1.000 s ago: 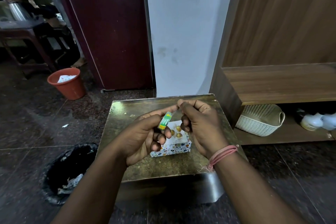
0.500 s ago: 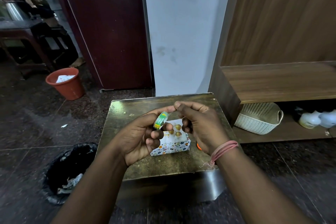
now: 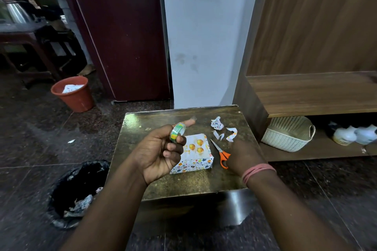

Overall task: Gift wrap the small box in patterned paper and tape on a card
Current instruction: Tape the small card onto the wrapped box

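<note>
The small box [image 3: 195, 164], wrapped in patterned paper, sits mid-table with a balloon card [image 3: 196, 146] lying on top. My left hand [image 3: 157, 155] hovers just left of it and grips a green tape roll [image 3: 176, 131]. Its index finger points away, with a clear strip of tape at the fingertip [image 3: 192, 118]. My right hand [image 3: 244, 157] is down on the table right of the box, over the orange handles of the scissors [image 3: 221, 152]. Its fingers are hidden, so its grip is unclear.
Crumpled and cut paper scraps [image 3: 217, 122] lie at the table's [image 3: 183, 186] far right. A black bin [image 3: 77, 191] stands at the left of the table, an orange bucket [image 3: 71, 96] farther back. A white basket [image 3: 289, 134] and bottles [image 3: 346, 135] sit under the wooden shelf on the right.
My hands were together above the box at the tape roll. My right hand has let go and dropped right to the scissors; my left keeps the roll, index finger now extended.
</note>
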